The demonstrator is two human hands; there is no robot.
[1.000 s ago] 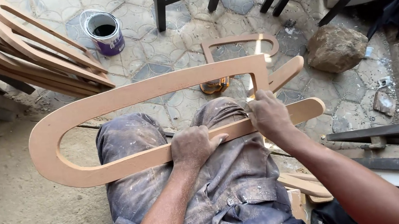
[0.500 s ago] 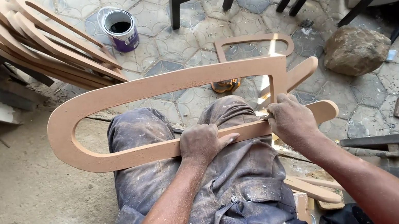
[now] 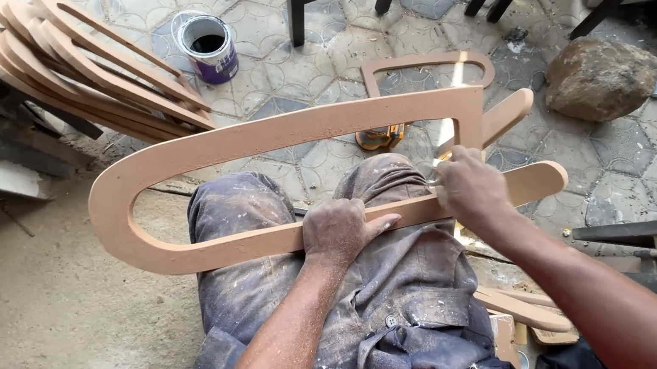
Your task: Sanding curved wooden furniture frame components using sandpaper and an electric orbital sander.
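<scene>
Long looped cut-out panel (image 3: 254, 139), tan fibreboard, rounded at the left end, with a narrow open slot down its middle. It lies across the person's lap, resting on both thighs, its lower rail under both hands and its upper rail out over the floor beyond the knees. At the right end a short prong angles up and away, and the lower rail runs past the right knee to a rounded tip.

Left hand (image 3: 342, 230): palm down on the lower rail near its middle, fingers pressed together and laid flat along the board, thumb toward the body.

Right hand (image 3: 470, 188): curled over the lower rail just right of the left hand, fingers closed together where the rail meets the upright end piece. Whether anything is pinched beneath them cannot be told.

Trousers (image 3: 347, 319): grey-blue, heavily flecked with dust and paint.

Stack of similar cut-out panels (image 3: 85, 69): leaning at upper left, well apart from the lap.

Paint can (image 3: 208, 49): open, purple-sided, standing on the tiled floor (image 3: 328, 56) beside the stack.

Smaller cut-out frame (image 3: 425, 68): flat on the tiles beyond the panel.

Rock (image 3: 600, 78): on the floor to the right.

Dark chair legs (image 3: 294, 1): along the top edge.
</scene>
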